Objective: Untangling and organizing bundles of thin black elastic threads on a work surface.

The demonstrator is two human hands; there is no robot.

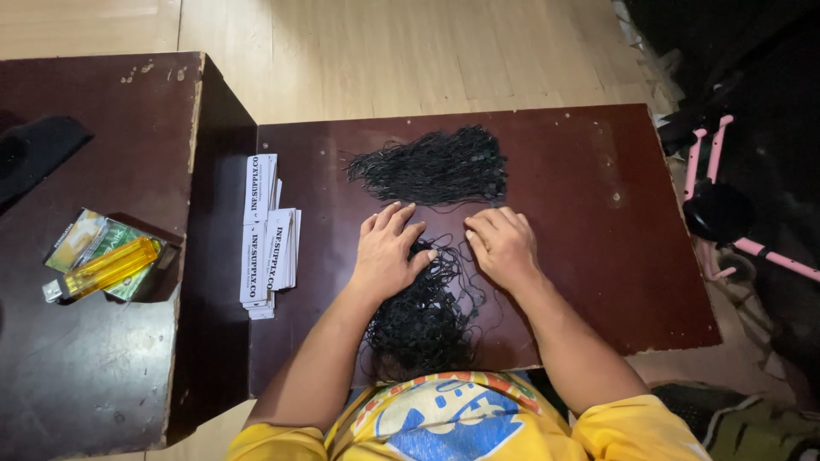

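My left hand [386, 254] lies flat, palm down, on the near heap of black looped strings [424, 316], its fingers [395, 217] spread and stretched forward, the thumb resting on the tangle; it presses on the strings rather than closing round any of them. My right hand [504, 248] sits just beside it on the right edge of the same heap, knuckles up and fingers [485, 227] curled down toward the strands; whether the tips have pinched a strand I cannot tell, since the back of the hand hides them. This near heap is loose and tangled and runs from between my hands back to the edge of the dark brown surface [598, 256] in front of my yellow shirt [461, 423]. Beyond my fingertips, near but apart, lies a second bunch of black strings [431, 166], laid out more evenly in a flat band across the surface. To my left on the same surface are stacks of white printed paper tags [266, 235], laid lengthwise and overlapping. On the higher dark table [94, 341] further left rests a yellow lighter [107, 269] on a small green packet [120, 248]. A pink-framed object [726, 196] stands on the floor to the right.
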